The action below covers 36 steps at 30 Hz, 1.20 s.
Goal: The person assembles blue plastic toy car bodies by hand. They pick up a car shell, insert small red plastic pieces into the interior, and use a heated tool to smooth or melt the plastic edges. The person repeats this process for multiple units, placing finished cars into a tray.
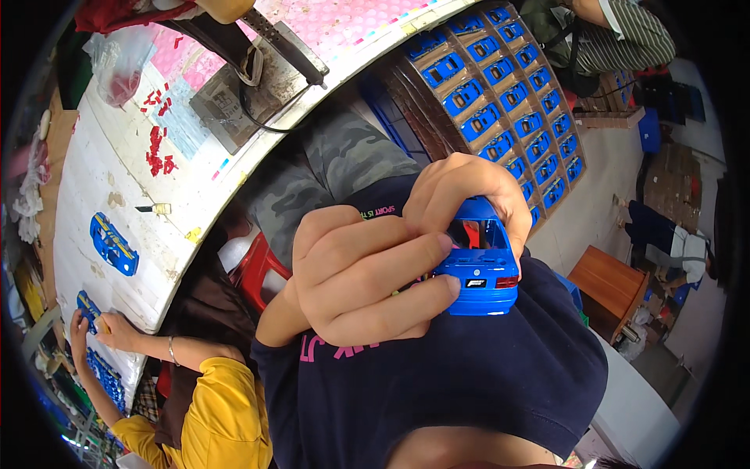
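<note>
A blue toy car body with red tail lights is held up before my chest, its rear end facing me. My right hand curls round its far and right sides. From the left, my left hand presses its bent fingers against the car's left side, fingertips by the rear window opening. A red piece shows inside through that opening. Whether a small part sits between my left fingers is hidden.
On the curved white table at left lie small red parts, another blue car body and a metal fixture. A co-worker in yellow handles blue parts nearby. Boxed rows of blue toy cars stand at far right.
</note>
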Motion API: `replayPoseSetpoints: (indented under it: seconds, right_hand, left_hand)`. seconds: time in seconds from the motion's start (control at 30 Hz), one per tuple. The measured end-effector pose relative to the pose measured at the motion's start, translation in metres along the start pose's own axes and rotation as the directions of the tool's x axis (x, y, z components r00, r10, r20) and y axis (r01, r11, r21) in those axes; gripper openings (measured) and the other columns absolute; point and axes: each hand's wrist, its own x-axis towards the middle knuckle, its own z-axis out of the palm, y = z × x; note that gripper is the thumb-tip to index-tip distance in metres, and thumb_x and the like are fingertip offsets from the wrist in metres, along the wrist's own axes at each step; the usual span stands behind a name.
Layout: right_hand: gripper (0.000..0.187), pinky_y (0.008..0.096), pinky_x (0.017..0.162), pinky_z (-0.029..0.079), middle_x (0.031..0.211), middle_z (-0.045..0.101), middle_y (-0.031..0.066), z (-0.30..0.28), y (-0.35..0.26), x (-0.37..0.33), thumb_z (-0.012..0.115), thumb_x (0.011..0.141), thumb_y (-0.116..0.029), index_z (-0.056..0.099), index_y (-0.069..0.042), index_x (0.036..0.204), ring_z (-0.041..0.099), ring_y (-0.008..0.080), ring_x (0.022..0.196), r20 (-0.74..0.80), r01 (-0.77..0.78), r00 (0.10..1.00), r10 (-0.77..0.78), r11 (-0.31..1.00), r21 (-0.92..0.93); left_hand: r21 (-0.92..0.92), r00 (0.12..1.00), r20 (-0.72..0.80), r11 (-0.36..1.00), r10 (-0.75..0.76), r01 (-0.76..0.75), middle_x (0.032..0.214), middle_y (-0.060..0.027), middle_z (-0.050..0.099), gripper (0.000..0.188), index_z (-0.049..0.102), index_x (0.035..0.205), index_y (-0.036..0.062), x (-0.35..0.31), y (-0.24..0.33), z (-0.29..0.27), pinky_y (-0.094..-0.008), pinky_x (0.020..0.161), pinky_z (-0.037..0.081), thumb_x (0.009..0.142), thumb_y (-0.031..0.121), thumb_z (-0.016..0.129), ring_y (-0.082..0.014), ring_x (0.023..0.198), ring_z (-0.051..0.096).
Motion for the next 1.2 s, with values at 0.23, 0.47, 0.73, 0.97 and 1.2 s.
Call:
replayPoseSetpoints:
  seconds: [0.23, 0.47, 0.73, 0.97, 1.2]
  right_hand:
    - [0.078, 0.0343, 0.072, 0.046, 0.096, 0.054, 0.0208, -0.002, 0.003, -0.004, 0.075, 0.055, -0.042, 0.045, 0.011, 0.104, 0.058, 0.0278, 0.082, 0.001, 0.023, 1.0, -0.023, 0.999, -0.027]
    - [0.078, 0.0338, 0.071, 0.046, 0.096, 0.054, 0.0206, 0.0, 0.005, -0.004, 0.075, 0.056, -0.043, 0.045, 0.011, 0.104, 0.058, 0.0277, 0.082, -0.016, 0.029, 0.999, -0.028, 0.999, 0.019]
    - [0.076, 0.0326, 0.071, 0.046, 0.096, 0.053, 0.0203, 0.002, 0.005, -0.005, 0.075, 0.057, -0.042, 0.045, 0.01, 0.104, 0.058, 0.0267, 0.083, -0.006, 0.034, 0.999, -0.034, 0.999, 0.007]
    - [0.08, 0.032, 0.07, 0.046, 0.095, 0.052, 0.0206, 0.007, 0.013, -0.025, 0.075, 0.058, -0.038, 0.038, 0.012, 0.108, 0.057, 0.0258, 0.082, -0.157, -0.154, 0.963, 0.22, 0.924, 0.351]
    - [0.067, 0.0355, 0.062, 0.051, 0.091, 0.051, 0.0286, 0.024, 0.028, -0.045, 0.048, 0.08, -0.045, 0.031, 0.009, 0.115, 0.059, 0.0329, 0.068, -0.204, -0.224, 0.698, 0.686, 0.48, 0.848]
  left_hand:
    - [0.017, 0.995, 0.103, 1.0, -0.013, 0.011, 0.081, -0.0089, 0.061, 0.04, 0.049, 0.093, 0.0067, -0.001, -0.001, -0.005, -0.026, 0.052, 0.034, 0.071, 0.037, 0.063, -0.0184, 0.061, 0.054]
    - [0.007, 0.992, -0.127, 1.0, -0.008, 0.009, 0.085, -0.0089, 0.063, 0.012, 0.05, 0.082, 0.0094, -0.006, 0.001, 0.009, -0.0246, 0.051, 0.033, 0.073, 0.014, 0.058, -0.0154, 0.068, 0.055]
    - [0.096, 0.999, -0.029, 0.995, 0.024, -0.021, 0.089, -0.005, 0.062, 0.022, 0.056, 0.088, 0.0136, -0.01, 0.004, 0.003, -0.0234, 0.056, 0.034, 0.066, 0.012, 0.059, -0.014, 0.068, 0.054]
    - [0.108, 0.998, 0.056, 0.994, -0.038, 0.032, 0.088, -0.0065, 0.061, 0.026, 0.057, 0.09, 0.0114, -0.019, -0.006, 0.005, -0.0232, 0.053, 0.035, 0.065, 0.014, 0.064, -0.0129, 0.065, 0.055]
    - [-0.065, 0.788, -0.016, 0.787, -0.615, 0.613, 0.078, -0.0079, 0.059, 0.034, 0.057, 0.087, 0.0024, -0.075, -0.018, 0.009, -0.0233, 0.057, 0.041, 0.056, 0.004, 0.072, -0.0153, 0.065, 0.056]
